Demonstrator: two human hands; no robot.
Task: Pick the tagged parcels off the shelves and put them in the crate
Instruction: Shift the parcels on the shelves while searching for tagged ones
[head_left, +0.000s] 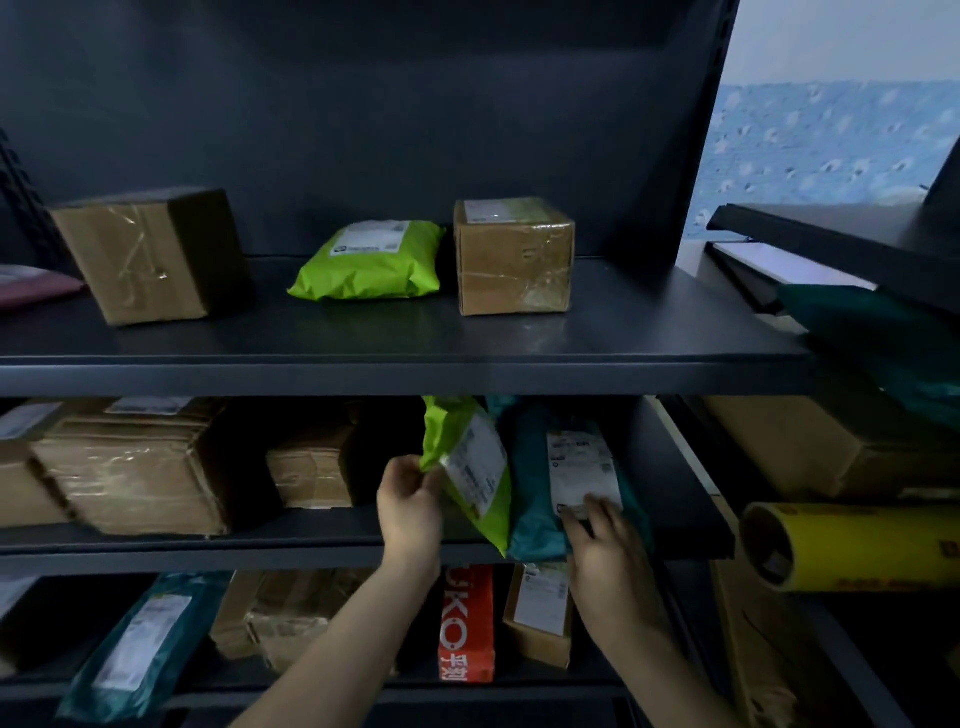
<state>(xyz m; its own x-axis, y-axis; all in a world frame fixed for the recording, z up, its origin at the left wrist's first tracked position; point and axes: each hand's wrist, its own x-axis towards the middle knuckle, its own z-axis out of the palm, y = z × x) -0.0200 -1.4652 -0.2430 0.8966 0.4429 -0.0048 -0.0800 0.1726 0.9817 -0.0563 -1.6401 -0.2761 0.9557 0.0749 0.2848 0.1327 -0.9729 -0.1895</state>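
Observation:
On the middle shelf (291, 540) two soft mailers stand on edge, side by side. My left hand (408, 506) pinches the left edge of the lime-green mailer (470, 467), which tilts forward and shows a white label. My right hand (605, 545) grips the lower edge of the teal mailer (535, 488), fingers over the bottom of its white label. On the top shelf (395, 358) lie another lime-green mailer (369, 262) and two taped cardboard boxes (514, 254), (150, 254). No crate is in view.
Stacked cardboard boxes (124, 467) fill the left of the middle shelf. The bottom shelf holds a teal mailer (140, 639), a red box (466, 623) and a small labelled box (543, 613). A yellow roll (852, 545) and more parcels sit on the shelving unit at right.

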